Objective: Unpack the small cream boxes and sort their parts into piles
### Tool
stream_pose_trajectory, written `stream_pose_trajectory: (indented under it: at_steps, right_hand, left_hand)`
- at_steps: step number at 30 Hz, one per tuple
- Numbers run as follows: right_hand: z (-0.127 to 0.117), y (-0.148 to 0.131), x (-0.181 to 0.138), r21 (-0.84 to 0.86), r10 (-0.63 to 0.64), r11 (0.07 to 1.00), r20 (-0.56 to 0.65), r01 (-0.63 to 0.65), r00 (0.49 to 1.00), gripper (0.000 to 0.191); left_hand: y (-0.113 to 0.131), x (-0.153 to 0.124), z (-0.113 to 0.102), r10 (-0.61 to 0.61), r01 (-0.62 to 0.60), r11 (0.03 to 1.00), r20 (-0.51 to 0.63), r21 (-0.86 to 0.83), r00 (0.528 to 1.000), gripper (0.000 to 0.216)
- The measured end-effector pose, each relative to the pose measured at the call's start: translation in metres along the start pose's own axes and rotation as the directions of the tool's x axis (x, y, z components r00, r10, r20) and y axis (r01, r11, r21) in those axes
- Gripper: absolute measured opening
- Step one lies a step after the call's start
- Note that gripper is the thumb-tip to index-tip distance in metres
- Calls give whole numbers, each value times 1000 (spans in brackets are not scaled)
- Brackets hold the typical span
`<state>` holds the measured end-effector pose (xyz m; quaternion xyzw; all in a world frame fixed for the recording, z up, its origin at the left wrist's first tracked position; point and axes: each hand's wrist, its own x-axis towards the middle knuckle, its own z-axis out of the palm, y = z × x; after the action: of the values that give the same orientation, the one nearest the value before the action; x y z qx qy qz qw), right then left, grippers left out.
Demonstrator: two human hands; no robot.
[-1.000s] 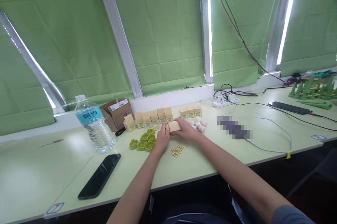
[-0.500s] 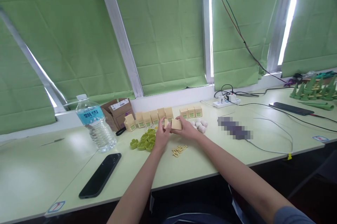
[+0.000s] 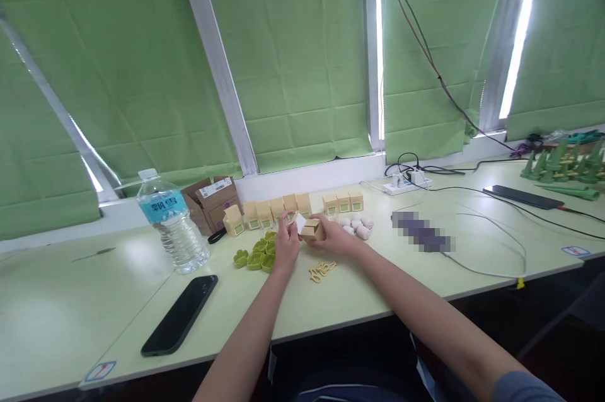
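My right hand (image 3: 333, 235) is closed around a small tan cardboard box (image 3: 311, 230), held above the table with its end turned toward me. Fingers of my left hand (image 3: 287, 241) pinch a small white flat piece (image 3: 299, 222) right beside the box. Whether this piece is a flap of the box or separate paper, I cannot tell. Green flower-shaped cups (image 3: 256, 261) lie left of my left wrist. Yellow looped pieces (image 3: 322, 271) rest between my forearms, and white rounded pieces (image 3: 363, 232) sit just beyond my right hand.
Several similar tan boxes (image 3: 276, 208) stand in a row at the back, with three more (image 3: 343, 202) to their right. A water bottle (image 3: 172, 225), an opened carton (image 3: 215, 203) and a phone (image 3: 179, 317) are on the left. A power strip (image 3: 407, 184) and cables lie right.
The box in my right hand has turned, now showing its end. A white surface has come into view at my left fingers, where a tan one showed before.
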<state>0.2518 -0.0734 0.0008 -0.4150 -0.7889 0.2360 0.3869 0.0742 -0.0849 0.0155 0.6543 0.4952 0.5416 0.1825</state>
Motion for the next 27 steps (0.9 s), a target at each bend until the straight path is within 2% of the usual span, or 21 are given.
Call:
stream_pose_trajectory:
  at_steps: [5,10,16,20,27]
  right_hand:
    - [2,4,1,-58,43,997,-24,-44,999,70]
    - [2,7,1,-58,45,997,7,-44,999,69]
    - [3,8,2,-27,28,999,-17,-28,999,55]
    - [3,9,4,3,43,999,-59,-43,997,42]
    - [-1,6,6,29,98,995,-124,-95,987,34]
  left_hand:
    - [1,-1,-1,67,-70,993,39,95,997,40]
    - [-6,3,-1,124,-140,980,114,140,986,30]
    - [-6,4,1,95,-113,982,118,150,988,30]
    - [-3,2,3,95,-122,983,184,140,978,26]
    - [-2,-3,3,50,-77,993,284,87,958,34]
